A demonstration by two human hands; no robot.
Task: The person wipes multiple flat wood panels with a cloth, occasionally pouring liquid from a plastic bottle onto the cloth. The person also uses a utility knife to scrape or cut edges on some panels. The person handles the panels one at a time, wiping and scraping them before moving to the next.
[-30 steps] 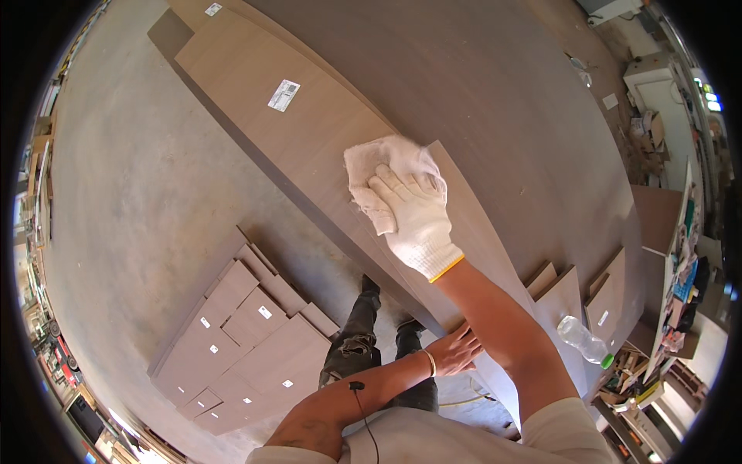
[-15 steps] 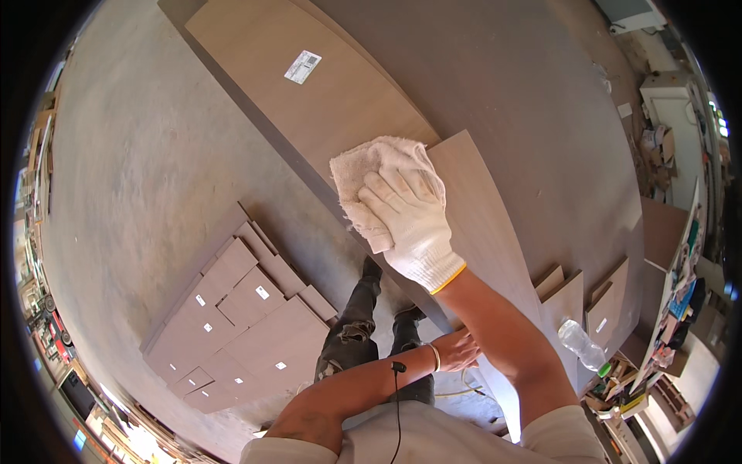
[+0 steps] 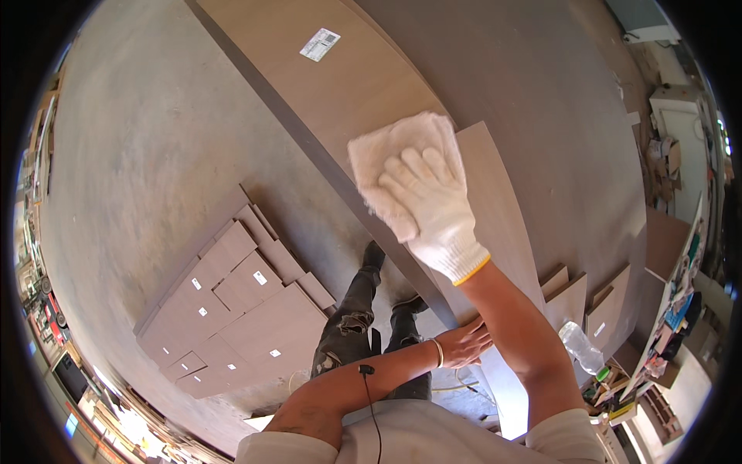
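Observation:
My right hand, in a white knit glove with a yellow cuff edge, lies over a pale pinkish cloth and presses it down. Beneath the cloth is a long brown panel with a white label toward its far end. Another brown board lies alongside, to the right of the cloth. My bare left hand, with a bangle at the wrist, rests by the near edge of the boards with its fingers stretched out. The right forearm hides some of its fingertips.
Stacked, labelled brown panels stand on the concrete floor at the left. A large brown sheet spreads to the right, bearing small boards and a clear bottle with a green cap. Cluttered shelving lines the far right.
The view has shifted a little. The gloved hand and cloth stay on almost the same part of the panel, and the cloth looks flatter. More of my left hand shows, its fingers further stretched.

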